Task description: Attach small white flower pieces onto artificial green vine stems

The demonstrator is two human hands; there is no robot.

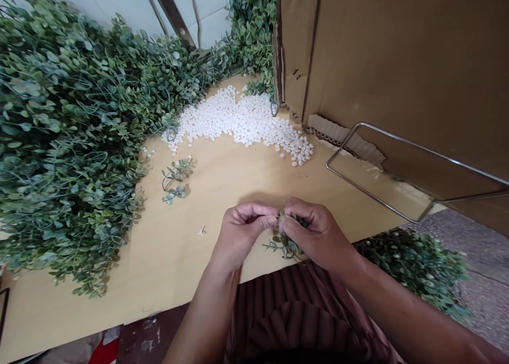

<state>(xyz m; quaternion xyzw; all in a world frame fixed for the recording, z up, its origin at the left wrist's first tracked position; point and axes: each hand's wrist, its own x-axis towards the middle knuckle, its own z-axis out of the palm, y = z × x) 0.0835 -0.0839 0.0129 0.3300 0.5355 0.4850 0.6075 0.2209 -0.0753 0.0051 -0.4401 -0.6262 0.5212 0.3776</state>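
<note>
Near the table's front edge my two hands meet at the fingertips. My right hand point(314, 229) is closed on an artificial leaf sprig point(287, 246), whose small green leaves hang below the fingers. My left hand point(244, 229) pinches with thumb and forefinger right beside the sprig's end; what lies between those fingertips is too small to make out. A loose sprig point(175, 179) lies farther back on the table, to the left. A tiny white piece point(202, 230) rests left of my left hand.
A large heap of artificial greenery point(79, 115) covers the left side. White plastic pieces point(242, 117) are spread in a pile at the back of the table point(167, 268). At right stand a cardboard box point(389, 62) and a metal wire frame point(377, 194). More greenery point(413, 263) sits below the edge.
</note>
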